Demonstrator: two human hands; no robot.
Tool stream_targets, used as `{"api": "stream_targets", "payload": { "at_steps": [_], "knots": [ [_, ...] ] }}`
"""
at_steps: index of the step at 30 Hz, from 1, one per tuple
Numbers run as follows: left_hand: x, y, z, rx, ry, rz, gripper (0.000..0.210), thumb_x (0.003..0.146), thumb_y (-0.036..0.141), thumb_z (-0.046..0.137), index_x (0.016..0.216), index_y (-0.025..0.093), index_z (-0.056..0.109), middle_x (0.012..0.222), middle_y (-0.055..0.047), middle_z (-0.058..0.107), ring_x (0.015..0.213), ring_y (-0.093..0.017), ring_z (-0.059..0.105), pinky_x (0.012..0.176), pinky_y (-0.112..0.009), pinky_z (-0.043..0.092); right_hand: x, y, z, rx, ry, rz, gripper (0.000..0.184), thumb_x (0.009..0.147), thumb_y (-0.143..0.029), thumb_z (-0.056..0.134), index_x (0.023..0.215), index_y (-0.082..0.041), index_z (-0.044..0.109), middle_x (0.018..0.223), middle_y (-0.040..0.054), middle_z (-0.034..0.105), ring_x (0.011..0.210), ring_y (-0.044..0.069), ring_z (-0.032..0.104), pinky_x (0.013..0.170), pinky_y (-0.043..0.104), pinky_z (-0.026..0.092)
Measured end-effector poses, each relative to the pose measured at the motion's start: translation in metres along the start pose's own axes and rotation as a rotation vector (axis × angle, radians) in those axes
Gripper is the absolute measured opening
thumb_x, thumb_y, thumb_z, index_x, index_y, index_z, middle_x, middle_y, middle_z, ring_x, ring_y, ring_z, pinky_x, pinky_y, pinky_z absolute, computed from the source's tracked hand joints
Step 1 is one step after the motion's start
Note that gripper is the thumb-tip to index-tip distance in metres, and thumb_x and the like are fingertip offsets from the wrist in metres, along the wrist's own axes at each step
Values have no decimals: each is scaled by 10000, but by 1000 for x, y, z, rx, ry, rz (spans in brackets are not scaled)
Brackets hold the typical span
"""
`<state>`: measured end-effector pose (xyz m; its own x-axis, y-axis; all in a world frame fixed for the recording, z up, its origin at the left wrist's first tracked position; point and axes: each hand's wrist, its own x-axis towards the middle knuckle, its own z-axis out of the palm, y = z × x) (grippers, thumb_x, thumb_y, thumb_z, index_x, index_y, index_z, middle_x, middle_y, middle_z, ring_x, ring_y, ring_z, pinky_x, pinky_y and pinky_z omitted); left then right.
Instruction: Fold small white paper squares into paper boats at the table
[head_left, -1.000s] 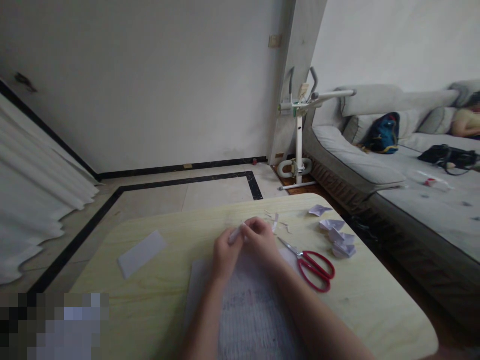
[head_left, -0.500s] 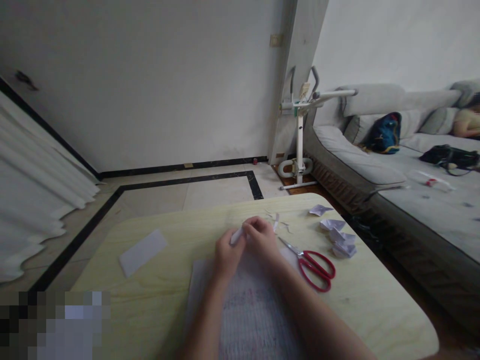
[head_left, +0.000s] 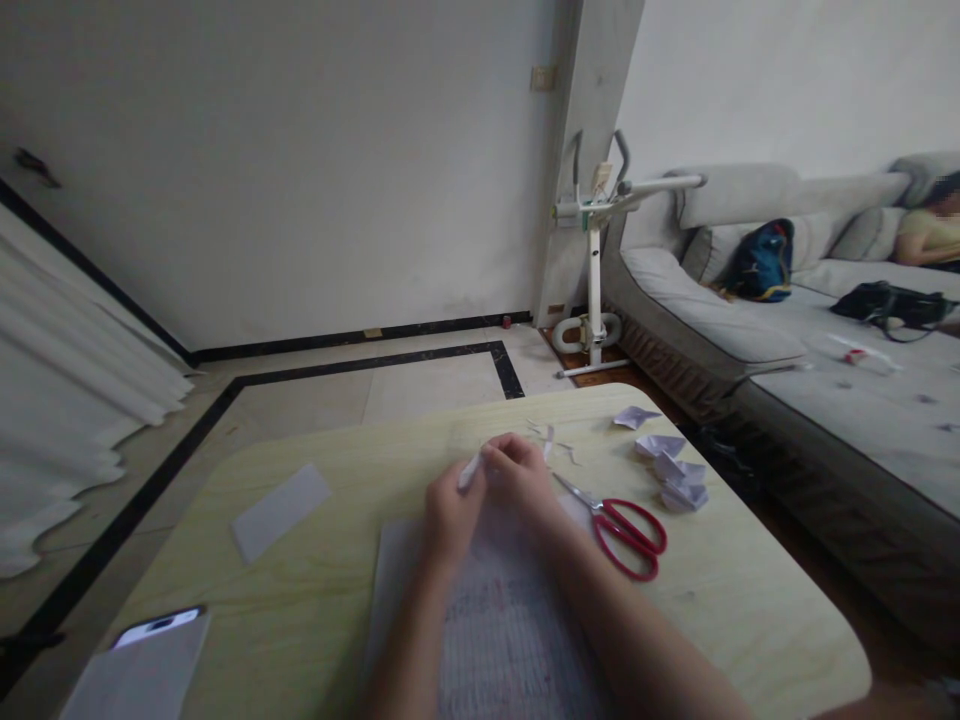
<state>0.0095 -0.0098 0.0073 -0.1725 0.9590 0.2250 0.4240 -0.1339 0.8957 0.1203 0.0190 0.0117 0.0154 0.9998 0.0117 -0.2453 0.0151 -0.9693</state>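
Above the far end of a written-on paper sheet [head_left: 495, 640], my left hand [head_left: 452, 510] is closed on a small folded piece of paper [head_left: 470, 470]. My right hand [head_left: 519, 470] pinches the same piece from the other side, its fingertips meeting those of the left. Most of the folded paper is hidden by the fingers. Scissors with red handles [head_left: 632, 538] lie just right of my right forearm, blades pointing toward the hand. Beyond them are thin paper scraps [head_left: 550, 440]. Several folded paper shapes [head_left: 681, 468] stand near the table's right edge.
The pale wooden table [head_left: 300, 610] carries a white paper rectangle [head_left: 281, 512] at left. A phone [head_left: 159, 625] and another white paper [head_left: 142, 680] lie at the near left corner. A grey sofa [head_left: 787, 340] with a seated person [head_left: 930, 235] is at right, near exercise equipment [head_left: 595, 270].
The camera view has shifted slightly, and the phone at the lower left shows now. Both hands stay together on the folded paper, with little visible movement.
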Motion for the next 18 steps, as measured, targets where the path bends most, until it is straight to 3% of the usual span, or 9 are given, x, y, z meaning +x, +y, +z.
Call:
{"api": "stream_targets", "payload": {
  "at_steps": [3,7,18],
  "knots": [
    [-1,-2,1,53,45,52,238,757,370,576,693,163,675,574,-22,630,539,-145,555,537,-217,394,-1,1,3,7,42,-4,133,672,-278,652,639,-173,578,570,-30,550,528,115,499,521,232,398],
    [-1,0,1,-14,53,-10,268,778,384,549,767,148,676,634,-30,654,594,-160,590,544,-217,421,0,-1,1,3,-15,21,140,685,-305,640,683,-166,624,615,-19,580,578,121,519,576,240,408],
    [1,2,0,-85,-21,-47,283,777,388,554,783,128,666,650,-19,637,615,-155,578,547,-213,424,2,-4,-3,-3,-79,34,98,651,-260,647,648,-170,608,599,-21,576,578,122,508,577,238,394]
  ]
}}
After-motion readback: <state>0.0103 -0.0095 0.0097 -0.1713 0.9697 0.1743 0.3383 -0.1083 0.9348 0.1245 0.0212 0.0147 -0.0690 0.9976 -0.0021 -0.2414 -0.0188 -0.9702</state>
